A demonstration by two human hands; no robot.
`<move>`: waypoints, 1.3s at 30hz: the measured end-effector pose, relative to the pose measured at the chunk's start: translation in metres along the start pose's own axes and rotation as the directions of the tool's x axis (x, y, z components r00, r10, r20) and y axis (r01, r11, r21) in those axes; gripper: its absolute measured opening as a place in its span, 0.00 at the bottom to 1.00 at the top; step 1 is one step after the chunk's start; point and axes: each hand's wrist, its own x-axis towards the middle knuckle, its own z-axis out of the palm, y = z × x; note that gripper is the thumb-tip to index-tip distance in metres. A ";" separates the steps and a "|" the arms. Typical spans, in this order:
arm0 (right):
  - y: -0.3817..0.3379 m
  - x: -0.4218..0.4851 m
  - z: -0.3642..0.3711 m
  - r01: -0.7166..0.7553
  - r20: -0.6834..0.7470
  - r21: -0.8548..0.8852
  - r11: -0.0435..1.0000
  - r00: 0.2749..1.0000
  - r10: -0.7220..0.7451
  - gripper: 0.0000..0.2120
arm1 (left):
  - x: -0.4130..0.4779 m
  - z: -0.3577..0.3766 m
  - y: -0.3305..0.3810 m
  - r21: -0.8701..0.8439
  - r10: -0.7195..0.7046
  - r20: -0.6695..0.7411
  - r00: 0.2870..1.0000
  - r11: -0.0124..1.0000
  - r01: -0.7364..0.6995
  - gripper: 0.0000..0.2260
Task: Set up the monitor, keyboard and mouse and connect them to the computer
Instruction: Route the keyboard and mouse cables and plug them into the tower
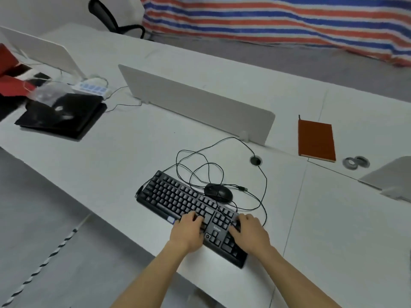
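A black keyboard [178, 196] lies slantwise near the front edge of the white desk [124, 147]. My left hand [189, 232] grips its near long edge, fingers curled over the keys. At the keyboard's right end, my right hand [250, 233] grips it with bent fingers. A black mouse [219, 192] sits just behind the keyboard, its thin cables [200, 165] looped loosely on the desk and a USB plug [242, 188] lying free beside it. A black flat panel [66, 121], which looks like the monitor, lies flat at the far left under clear plastic. No computer is visible.
A round cable hole [255, 161] opens behind the mouse. A white divider screen [195, 103] stands across the desk. A brown-red notebook [317, 141] and two grey rings [355, 162] lie right. A white power strip [93, 87] and red packaging [9, 70] are left.
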 end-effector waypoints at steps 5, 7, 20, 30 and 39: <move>-0.012 0.031 0.022 0.001 -0.039 -0.205 0.979 0.999 -0.009 0.14 | 0.034 0.003 -0.025 0.105 0.117 0.082 0.990 0.987 -0.125 0.23; -0.016 0.039 0.019 0.001 -0.046 -0.190 0.982 0.999 -0.010 0.11 | 0.043 -0.003 -0.030 0.128 0.150 0.088 0.985 0.979 -0.160 0.20; 0.044 0.020 -0.200 0.250 -0.468 0.875 0.414 0.221 0.856 0.04 | 0.142 -0.071 -0.007 0.117 0.263 0.016 0.965 0.958 -0.263 0.32; 0.029 0.031 -0.028 -0.447 -0.190 0.608 0.656 0.720 0.667 0.27 | 0.157 -0.056 0.009 -0.099 0.016 -0.074 0.997 0.995 -0.023 0.29; -0.016 0.063 0.018 -0.267 -0.067 0.223 0.938 0.955 0.288 0.23 | 0.158 -0.054 0.002 -0.001 0.011 0.141 0.990 1.000 -0.010 0.27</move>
